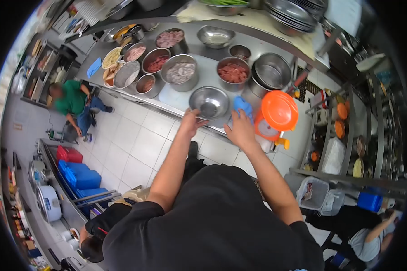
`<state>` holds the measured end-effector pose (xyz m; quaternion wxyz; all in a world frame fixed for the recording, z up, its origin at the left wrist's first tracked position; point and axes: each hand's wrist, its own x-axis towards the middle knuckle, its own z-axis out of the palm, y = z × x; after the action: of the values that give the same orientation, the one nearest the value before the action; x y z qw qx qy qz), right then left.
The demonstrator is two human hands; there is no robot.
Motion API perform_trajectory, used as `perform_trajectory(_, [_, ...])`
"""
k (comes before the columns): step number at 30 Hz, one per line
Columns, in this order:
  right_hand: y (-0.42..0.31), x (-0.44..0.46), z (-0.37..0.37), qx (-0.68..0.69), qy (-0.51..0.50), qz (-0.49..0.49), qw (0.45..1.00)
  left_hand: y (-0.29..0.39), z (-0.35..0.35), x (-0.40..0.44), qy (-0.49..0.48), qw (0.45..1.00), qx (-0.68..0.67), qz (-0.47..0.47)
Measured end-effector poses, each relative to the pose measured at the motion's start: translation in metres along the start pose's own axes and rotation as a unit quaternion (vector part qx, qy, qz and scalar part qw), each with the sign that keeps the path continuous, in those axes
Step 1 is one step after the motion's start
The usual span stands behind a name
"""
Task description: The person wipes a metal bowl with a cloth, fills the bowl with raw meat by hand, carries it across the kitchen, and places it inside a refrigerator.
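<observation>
At the steel counter's near edge, left of the orange tub, sits our metal bowl; it could tip toward us if its rim were pulled down; our left hand pinches that rim; our right hand touches the blue cloth, whether gripping we cannot tell; we count one tub, one held bowl, two hands, one cloth.

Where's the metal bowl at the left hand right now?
In the head view, the metal bowl is in the upper middle, left of the blue cloth and nearer the wearer than the pot of red meat.
</observation>
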<state>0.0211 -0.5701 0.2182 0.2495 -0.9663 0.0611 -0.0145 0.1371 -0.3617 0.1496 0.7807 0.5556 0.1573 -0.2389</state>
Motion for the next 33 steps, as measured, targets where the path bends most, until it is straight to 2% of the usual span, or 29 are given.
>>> perform_trajectory(5, [-0.021,0.026,0.054,0.030,0.021,0.033,0.999,0.013,-0.017,0.032,-0.089,0.990,0.101,-0.028])
perform_trajectory(8, [-0.046,0.040,0.066,0.061,-0.006,0.114,0.992,0.043,-0.046,0.040,-0.155,0.974,0.158,-0.053])
perform_trajectory(12, [-0.068,0.037,0.076,0.051,0.083,0.136,0.986,0.064,-0.124,0.053,-0.254,0.948,0.165,-0.099])
perform_trajectory(14, [-0.075,0.035,0.071,0.015,0.103,0.151,0.983,0.094,-0.146,0.051,-0.236,0.942,0.190,-0.142])
perform_trajectory(15, [-0.076,0.036,0.068,-0.041,0.161,0.111,0.980,0.099,-0.161,0.055,-0.240,0.938,0.204,-0.147])
perform_trajectory(18, [-0.075,0.056,0.051,0.005,0.189,0.205,0.960,0.113,-0.187,0.081,-0.272,0.914,0.251,-0.165])
perform_trajectory(20, [-0.057,0.083,0.046,0.115,0.248,0.253,0.928,0.123,-0.178,0.091,-0.294,0.903,0.275,-0.148])
perform_trajectory(23, [-0.010,0.134,0.041,0.335,0.257,0.395,0.815,0.129,-0.150,0.101,-0.328,0.889,0.297,-0.120])
perform_trajectory(24, [0.004,0.150,0.039,0.395,0.243,0.428,0.776,0.121,-0.143,0.107,-0.352,0.880,0.299,-0.112])
perform_trajectory(26, [0.017,0.178,0.030,0.425,0.166,0.483,0.748,0.119,-0.117,0.110,-0.359,0.870,0.321,-0.109])
perform_trajectory(27, [0.007,0.189,0.022,0.445,0.120,0.493,0.738,0.118,-0.104,0.108,-0.351,0.867,0.335,-0.109])
perform_trajectory(30, [0.040,0.199,0.042,0.504,0.069,0.514,0.691,0.109,-0.084,0.108,-0.360,0.853,0.367,-0.086])
perform_trajectory(31, [0.046,0.202,0.040,0.538,0.012,0.518,0.665,0.109,-0.082,0.108,-0.352,0.856,0.368,-0.087])
perform_trajectory(33, [0.049,0.205,0.045,0.554,0.014,0.504,0.662,0.104,-0.074,0.106,-0.347,0.857,0.370,-0.089])
